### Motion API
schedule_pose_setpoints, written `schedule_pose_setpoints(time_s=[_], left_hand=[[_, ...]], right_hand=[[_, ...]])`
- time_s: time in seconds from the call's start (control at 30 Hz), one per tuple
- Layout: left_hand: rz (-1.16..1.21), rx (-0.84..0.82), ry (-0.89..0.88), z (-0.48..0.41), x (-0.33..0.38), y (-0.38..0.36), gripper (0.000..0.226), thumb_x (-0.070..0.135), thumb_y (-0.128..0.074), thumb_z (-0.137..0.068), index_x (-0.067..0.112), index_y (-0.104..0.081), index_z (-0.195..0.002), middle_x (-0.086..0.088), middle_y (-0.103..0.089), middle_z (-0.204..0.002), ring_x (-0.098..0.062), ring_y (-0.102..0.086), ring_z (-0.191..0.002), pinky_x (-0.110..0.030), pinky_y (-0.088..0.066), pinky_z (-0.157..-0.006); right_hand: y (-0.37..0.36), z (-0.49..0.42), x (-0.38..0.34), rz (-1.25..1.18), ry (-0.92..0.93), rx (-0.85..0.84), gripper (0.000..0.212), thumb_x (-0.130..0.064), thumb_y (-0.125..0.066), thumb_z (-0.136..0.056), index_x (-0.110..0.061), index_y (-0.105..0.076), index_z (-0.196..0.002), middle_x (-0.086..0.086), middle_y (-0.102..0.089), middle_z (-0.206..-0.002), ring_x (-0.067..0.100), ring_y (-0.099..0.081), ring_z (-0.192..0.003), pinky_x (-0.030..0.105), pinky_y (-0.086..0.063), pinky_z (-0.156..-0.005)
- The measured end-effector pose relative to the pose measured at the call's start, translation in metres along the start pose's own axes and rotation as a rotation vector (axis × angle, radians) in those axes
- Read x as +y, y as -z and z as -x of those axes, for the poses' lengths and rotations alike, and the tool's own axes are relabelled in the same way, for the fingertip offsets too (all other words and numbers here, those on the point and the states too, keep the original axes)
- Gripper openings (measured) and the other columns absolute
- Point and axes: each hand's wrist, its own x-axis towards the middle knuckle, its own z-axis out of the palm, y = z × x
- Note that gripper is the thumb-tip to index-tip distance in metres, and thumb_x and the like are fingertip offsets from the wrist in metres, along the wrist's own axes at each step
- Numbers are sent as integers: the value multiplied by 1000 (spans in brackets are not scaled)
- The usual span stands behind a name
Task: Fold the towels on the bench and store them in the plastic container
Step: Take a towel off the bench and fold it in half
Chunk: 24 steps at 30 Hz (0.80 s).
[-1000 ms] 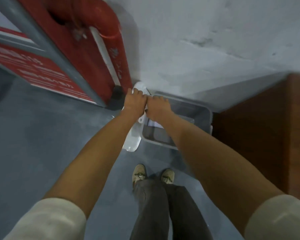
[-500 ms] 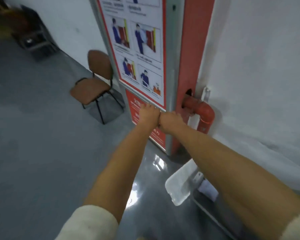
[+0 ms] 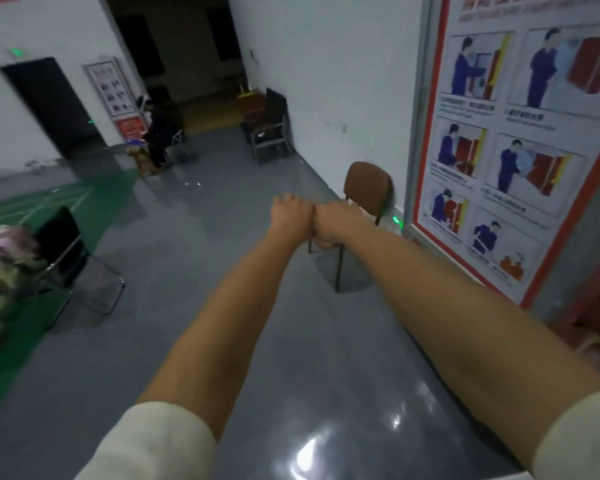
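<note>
My left hand (image 3: 291, 219) and my right hand (image 3: 337, 223) are stretched out in front of me at mid-frame. They touch side by side, backs toward the camera, fingers curled under, and nothing shows in either. A blurred heap of colourful towels (image 3: 0, 268) lies at the far left edge. The plastic container is out of view.
A brown chair (image 3: 367, 195) stands against the wall just beyond my hands. A red-framed instruction poster (image 3: 506, 140) fills the right side. A black chair (image 3: 63, 244) is beside the towels. Far back, a seated person (image 3: 160, 129) and more chairs (image 3: 269, 129). Grey floor (image 3: 194, 258) lies between.
The view swung up and left, from the container on the floor to the open room. The container and red pipe left the frame. My hands stayed pressed together.
</note>
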Motion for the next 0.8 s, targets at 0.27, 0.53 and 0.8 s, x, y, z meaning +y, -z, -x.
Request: schedule_pose_setpoints(time_s=[0.27,0.53,0.8], left_hand=[[70,-63,323,30,-215,-39,39,36,-55,-98,20,-58,-133,-11,-55,-139,-32,-44,-134,-47,-35,-111],[36,-124,633,68,-424,-98,41,39,-55,-97,18,-59,-132,-12,-56,-138,-33,-47,-132,-47,-37,-107],[33,-99,898,87,-630,-158,45,51,-55,-96,17,-63,-125,-12,-62,-129,-32,-57,-120,-43,-46,-95]], right_hand=[[3,-106,-210,29,304,76,47,-41,-56,-93,-25,-54,-138,11,-59,-139,34,-56,-126,48,-44,-107],[-5,-183,-424,81,671,58,48,-36,-59,-94,-29,-48,-141,8,-58,-136,33,-56,-123,47,-44,-100],[15,-308,-626,29,888,-88,49,-41,-67,-86,-30,-56,-133,9,-62,-130,32,-59,-113,47,-52,-98]])
